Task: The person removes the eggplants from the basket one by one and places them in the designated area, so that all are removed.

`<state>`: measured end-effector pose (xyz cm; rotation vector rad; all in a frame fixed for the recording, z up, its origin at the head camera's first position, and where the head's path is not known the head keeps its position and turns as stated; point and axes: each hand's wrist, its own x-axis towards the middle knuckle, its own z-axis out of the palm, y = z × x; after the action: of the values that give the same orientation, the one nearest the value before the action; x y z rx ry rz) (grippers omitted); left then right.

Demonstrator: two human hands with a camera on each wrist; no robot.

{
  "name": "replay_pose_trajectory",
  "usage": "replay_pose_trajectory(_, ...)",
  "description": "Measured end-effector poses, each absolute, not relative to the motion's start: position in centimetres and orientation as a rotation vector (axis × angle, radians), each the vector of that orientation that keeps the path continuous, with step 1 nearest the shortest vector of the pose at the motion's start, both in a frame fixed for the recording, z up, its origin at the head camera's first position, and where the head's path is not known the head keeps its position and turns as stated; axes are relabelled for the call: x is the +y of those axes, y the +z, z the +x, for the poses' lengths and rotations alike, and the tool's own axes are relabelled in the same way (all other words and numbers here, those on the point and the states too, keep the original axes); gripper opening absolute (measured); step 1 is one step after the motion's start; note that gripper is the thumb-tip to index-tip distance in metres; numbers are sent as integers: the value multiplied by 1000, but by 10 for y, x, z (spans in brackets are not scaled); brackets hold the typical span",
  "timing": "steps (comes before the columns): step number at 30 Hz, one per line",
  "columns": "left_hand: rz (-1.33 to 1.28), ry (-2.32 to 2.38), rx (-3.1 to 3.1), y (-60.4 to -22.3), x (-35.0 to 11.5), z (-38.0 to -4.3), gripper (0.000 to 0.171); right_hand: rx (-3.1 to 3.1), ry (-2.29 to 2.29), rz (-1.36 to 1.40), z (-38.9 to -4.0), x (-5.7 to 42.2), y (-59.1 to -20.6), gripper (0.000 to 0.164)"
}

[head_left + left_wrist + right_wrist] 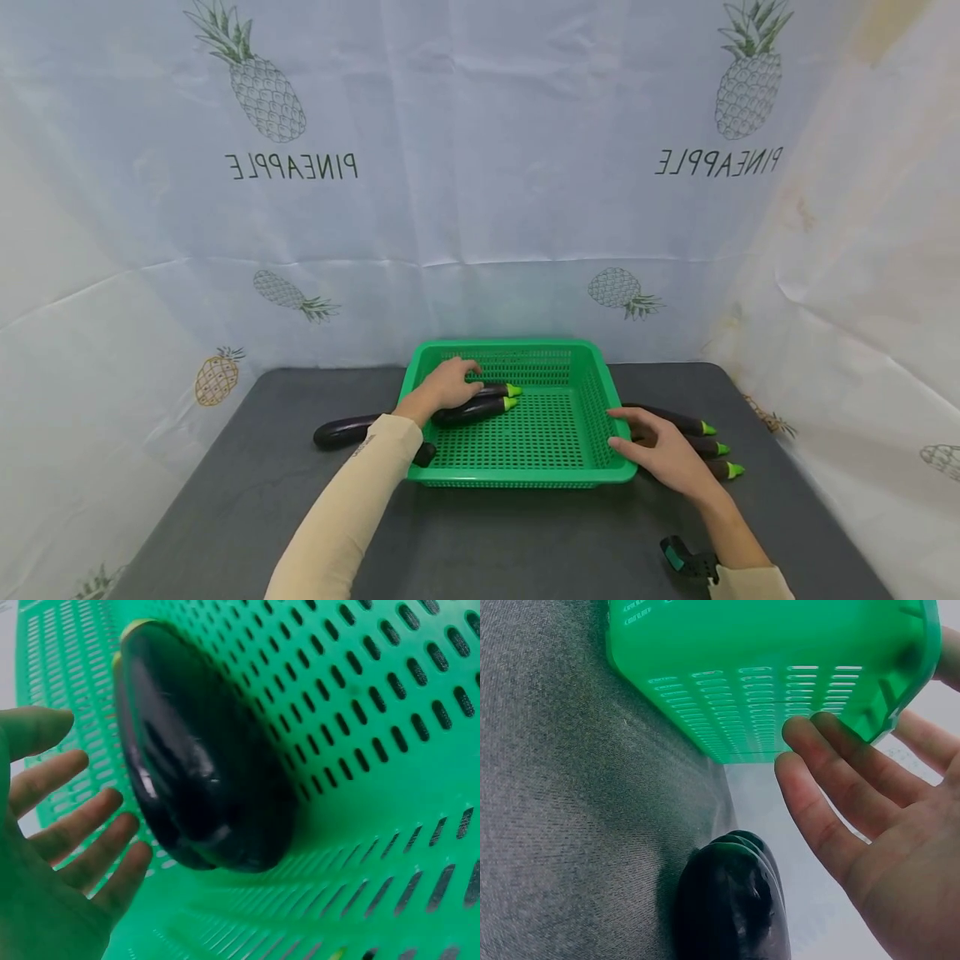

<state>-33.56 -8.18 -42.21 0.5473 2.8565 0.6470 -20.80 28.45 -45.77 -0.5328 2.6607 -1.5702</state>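
While the right hand (666, 450) rests unclenched at the rim of the green basket (517, 477), apparently to steady it, the left hand (448, 385), farther in, is spread and released beside two eggplants (474, 412), which lie parallel inside, presumably to save room.

The basket (525, 477) is of perforated plastic, smooth, with a soft sheen along its rim and solid walls. The eggplants (210, 750) have smooth, glossy skin, bearing pale highlights in the left wrist view. The table (510, 542) is matt, with a fine, ribbed grain in the right wrist view. The printed sheet (495, 208) behind is thin and creased, with a faint sheen; cloth or plastic film cannot be distinguished. The left sleeve (345, 517) is of matt, cloth-like material; the wrist device (686, 560) resembles hard plastic.
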Motion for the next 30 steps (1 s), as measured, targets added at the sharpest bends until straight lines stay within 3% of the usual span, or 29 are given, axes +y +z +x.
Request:
replay_pose_trajectory(10,491,608,2810,-435,-81,-340,41,2663,-1562,-541,-207,283,-458,48)
replay_pose_trajectory(30,482,657,2680,-436,-77,-342,26,2646,-1594,-560,-208,285,-460,47)
